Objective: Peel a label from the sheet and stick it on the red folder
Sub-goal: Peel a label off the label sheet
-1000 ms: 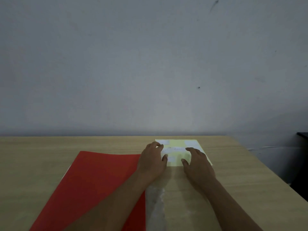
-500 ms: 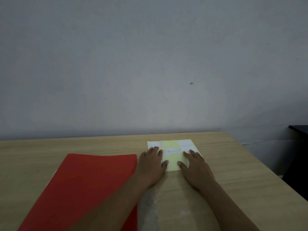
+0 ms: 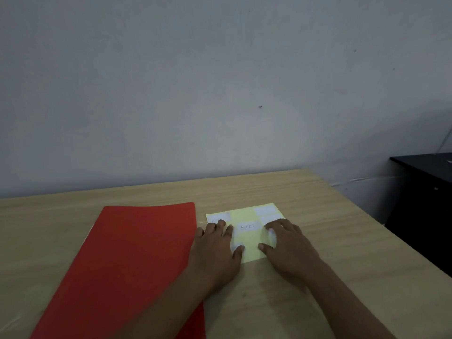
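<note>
Both hands lay palm-down on the wooden table, neither one clenched nor gripping anything. The left hand had its fingers spread flat over the left edge of the yellow label sheet, with the thumb reaching out across the sheet's near part. The right hand rested opposite, its fingers loosely curved and pressed down on the sheet's right edge, the thumb pointing in toward the left thumb. Between the two sets of fingertips sat a white label with faint writing on it, too small to read, stuck to the sheet and touched by neither hand. More white labels showed just beyond the fingertips, one ahead of the left fingers and two ahead of the right, near the far edge of the sheet. The red folder lay flat just outside the left hand, its right edge running under the left wrist and forearm, close beside the sheet with only a narrow gap of table. Well off to the side of the right hand stood a black cabinet against the grey wall
</note>
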